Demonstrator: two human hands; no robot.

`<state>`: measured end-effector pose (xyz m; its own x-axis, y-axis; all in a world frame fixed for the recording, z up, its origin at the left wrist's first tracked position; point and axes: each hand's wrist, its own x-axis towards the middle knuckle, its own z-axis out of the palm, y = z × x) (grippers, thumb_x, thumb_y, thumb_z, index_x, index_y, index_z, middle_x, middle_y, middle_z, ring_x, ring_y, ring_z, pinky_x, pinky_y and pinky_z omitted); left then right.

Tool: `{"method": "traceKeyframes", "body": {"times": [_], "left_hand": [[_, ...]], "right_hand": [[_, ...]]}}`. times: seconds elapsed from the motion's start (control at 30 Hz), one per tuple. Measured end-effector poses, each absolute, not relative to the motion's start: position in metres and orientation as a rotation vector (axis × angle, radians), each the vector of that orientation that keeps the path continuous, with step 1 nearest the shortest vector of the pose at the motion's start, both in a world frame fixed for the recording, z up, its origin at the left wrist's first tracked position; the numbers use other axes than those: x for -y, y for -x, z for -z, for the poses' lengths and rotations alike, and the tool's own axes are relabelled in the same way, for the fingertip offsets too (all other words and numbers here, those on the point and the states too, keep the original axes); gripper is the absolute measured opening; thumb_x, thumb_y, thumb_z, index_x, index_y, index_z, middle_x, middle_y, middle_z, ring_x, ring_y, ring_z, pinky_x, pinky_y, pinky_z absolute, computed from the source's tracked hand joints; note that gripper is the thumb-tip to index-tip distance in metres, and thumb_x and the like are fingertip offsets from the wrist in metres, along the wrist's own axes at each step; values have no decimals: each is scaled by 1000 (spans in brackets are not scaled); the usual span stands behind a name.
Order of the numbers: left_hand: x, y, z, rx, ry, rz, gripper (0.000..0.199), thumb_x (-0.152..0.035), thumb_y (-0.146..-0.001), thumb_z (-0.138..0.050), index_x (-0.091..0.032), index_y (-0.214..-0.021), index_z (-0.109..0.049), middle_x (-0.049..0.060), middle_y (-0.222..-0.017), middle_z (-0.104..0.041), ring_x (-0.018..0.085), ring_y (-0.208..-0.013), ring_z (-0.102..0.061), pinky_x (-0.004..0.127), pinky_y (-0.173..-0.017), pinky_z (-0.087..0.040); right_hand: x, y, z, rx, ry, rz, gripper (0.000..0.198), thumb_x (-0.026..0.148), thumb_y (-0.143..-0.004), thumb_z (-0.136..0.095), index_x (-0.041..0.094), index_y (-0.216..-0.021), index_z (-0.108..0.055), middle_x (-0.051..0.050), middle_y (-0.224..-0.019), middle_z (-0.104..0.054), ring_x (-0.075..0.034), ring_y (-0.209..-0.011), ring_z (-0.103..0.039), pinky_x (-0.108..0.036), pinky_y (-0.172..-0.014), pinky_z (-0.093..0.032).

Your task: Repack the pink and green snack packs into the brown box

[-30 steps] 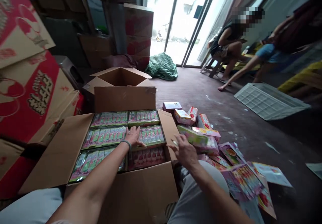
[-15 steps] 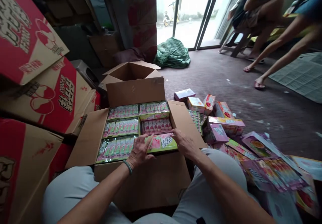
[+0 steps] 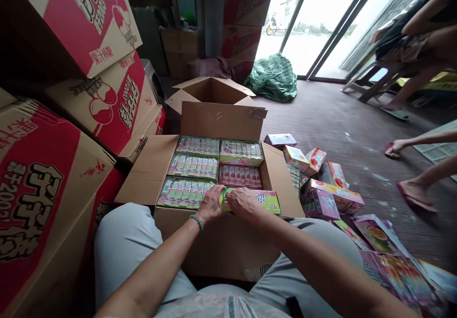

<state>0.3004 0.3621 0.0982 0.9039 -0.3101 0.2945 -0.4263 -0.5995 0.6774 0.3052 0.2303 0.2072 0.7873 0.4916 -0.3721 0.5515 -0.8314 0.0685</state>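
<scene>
In front of me stands an open cardboard carton (image 3: 221,242), packed with rows of small display boxes of wrapped sticks (image 3: 193,165). A green and pink box (image 3: 267,200) sits at its front right corner, side panel facing me. My left hand (image 3: 212,203) grips the left end of that box, fingers closed around it. My right hand (image 3: 244,201) is closed at the same end, its fingertips pinching the box's upper edge beside the left hand. Behind it lies a box of dark pink sticks (image 3: 240,176). My fingers hide the box's left corner.
Large red and tan cartons (image 3: 121,94) are stacked on my left. An open carton (image 3: 210,89) stands behind mine. Small boxes (image 3: 321,203) lie heaped on the floor at right. A green sack (image 3: 273,77) lies by the glass door; a seated person and another's feet (image 3: 416,196) are at right.
My right hand has moved left along the green and pink box, from its right end to beside my left hand. The view has swung left, and the standing person's feet have shifted.
</scene>
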Motion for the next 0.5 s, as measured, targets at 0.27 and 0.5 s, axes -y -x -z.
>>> {"method": "traceKeyframes", "body": {"times": [0.27,0.5], "left_hand": [[-367,-302,-106,523,-2279,-116,71,-42,-56,-81,-19,-114,-47,9,-110,-56,28,-102,-55,42,-90,-46],[-367,-303,-101,531,-2222,-168,70,-39,-56,-81,-19,-114,-46,9,-110,-55,26,-100,-55,42,-91,-47]], "right_hand": [[-134,-305,-216,-509,-2707,611,30,10,-87,-40,13,-94,-69,-14,-89,-72,-23,-83,-68,-27,-66,-44],[-63,-288,-232,-336,-2754,516,28,17,-92,-41,18,-97,-68,-12,-91,-71,-24,-88,-67,-29,-68,-43]]}}
